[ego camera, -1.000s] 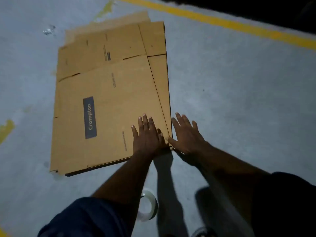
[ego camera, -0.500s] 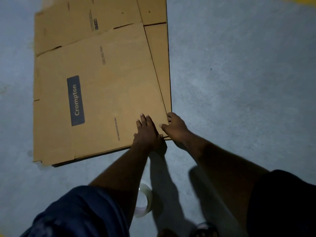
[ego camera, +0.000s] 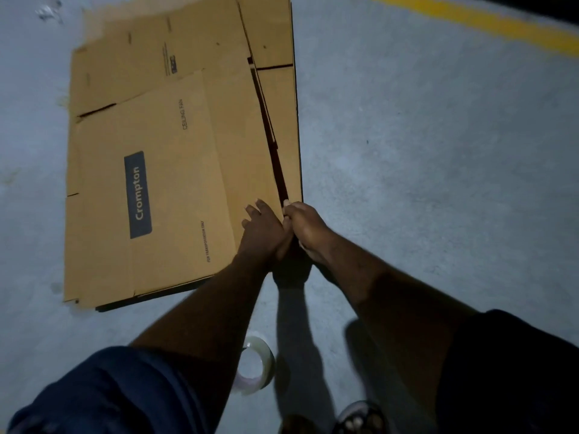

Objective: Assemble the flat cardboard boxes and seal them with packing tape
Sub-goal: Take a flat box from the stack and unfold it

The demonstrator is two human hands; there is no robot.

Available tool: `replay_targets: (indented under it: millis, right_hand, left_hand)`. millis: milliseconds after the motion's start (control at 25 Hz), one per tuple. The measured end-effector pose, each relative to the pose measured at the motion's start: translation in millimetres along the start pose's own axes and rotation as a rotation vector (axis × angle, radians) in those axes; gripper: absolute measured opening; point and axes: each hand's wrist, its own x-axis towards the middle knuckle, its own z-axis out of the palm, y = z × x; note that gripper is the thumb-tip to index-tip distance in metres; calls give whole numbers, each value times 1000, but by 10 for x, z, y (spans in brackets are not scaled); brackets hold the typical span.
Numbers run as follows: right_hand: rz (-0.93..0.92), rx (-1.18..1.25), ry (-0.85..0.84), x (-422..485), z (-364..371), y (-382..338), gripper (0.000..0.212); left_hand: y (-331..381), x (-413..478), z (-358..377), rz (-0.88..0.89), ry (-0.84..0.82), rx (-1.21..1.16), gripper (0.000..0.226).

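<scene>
**A:** Where's the flat brown cardboard box [ego camera: 175, 183]?

**B:** Ten o'clock, on the grey concrete floor [ego camera: 438, 214]. It looks light and stiff, folding only at its creases.

**A:** And the grip?

**B:** Curled fingers of the right hand [ego camera: 308, 228] pinch its five-o'clock corner. The left hand [ego camera: 263, 233] presses straight-fingered beside it.

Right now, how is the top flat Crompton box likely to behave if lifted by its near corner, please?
The flat Crompton box is broad and thin, so it will probably sag and swing, yet feel light. Its creases and cut flaps may fold open.
</scene>
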Motion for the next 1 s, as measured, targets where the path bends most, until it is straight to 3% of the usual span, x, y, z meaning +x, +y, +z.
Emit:
replay_targets:
  millis: [200, 320, 400, 480, 560, 720, 800, 920, 1000]
  right_hand:
    - [83, -4, -190, -316, 105, -36, 25]
    - [68, -88, -210, -444, 220, -91, 21]
    - [55, -146, -197, -450, 256, -117, 33]
    - [43, -206, -154, -427, 257, -110, 60]
    - [6, -238, -64, -428, 220, -132, 68]
    - [-45, -214, 116, -338, -126, -261, 55]
    - [-62, -206, 155, -379, -313, -332, 58]
    - [-116, -222, 232, -569, -477, -457, 56]
    - [-154, -228, 269, -746, -573, -586, 51]
  left_hand:
    - [-293, -237, -308, 171, -23, 66, 74]
    - [-364, -458, -471, 235, -46, 75, 76]
    - [-337, -628, -603, 258, -79, 100, 81]
    - [-253, -814, -734, 247, -77, 112, 84]
    - [-138, -1039, -807, 251, -37, 69, 83]
    - [28, -1463, -871, 345, 54, -46, 81]
    - [107, -1598, -915, 348, 129, -118, 76]
    - [436, -1719, -948, 312, 211, -222, 65]
    - [735, -1733, -940, 212, 235, -290, 70]
